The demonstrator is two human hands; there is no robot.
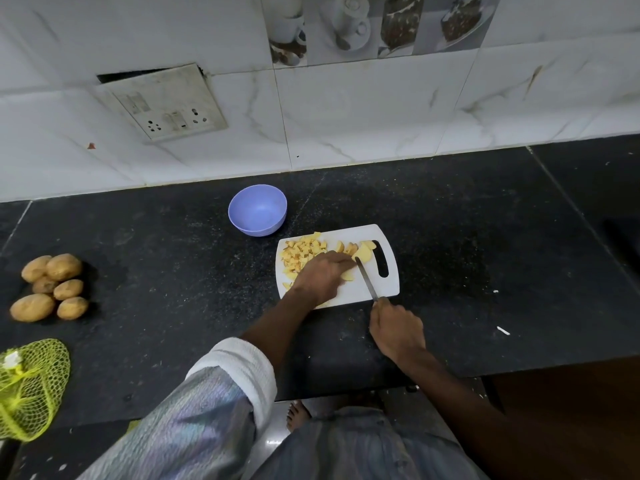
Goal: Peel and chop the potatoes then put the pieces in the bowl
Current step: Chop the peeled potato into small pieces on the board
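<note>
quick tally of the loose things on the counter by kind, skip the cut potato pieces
Whole unpeeled potatoes: 6
Bowl: 1
Chopping board: 1
Knife: 1
Net bag: 1
Total: 10

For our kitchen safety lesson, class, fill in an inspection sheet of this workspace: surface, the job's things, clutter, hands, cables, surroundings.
Surface: black stone counter, speckled, with small white scraps on its right side.
Job's things: white cutting board with a pile of potato cubes and larger potato slices; purple bowl behind the board, nothing in it yet; six whole potatoes, unpeeled, at far left.
Clutter: yellow net bag at the counter's left front.
Hands: left hand rests on the potato pieces on the board; right hand grips the knife, its blade tip at the slices.
Cables: nothing seen.
Surroundings: white tiled wall with a socket plate; a bare foot on the floor below.
</note>
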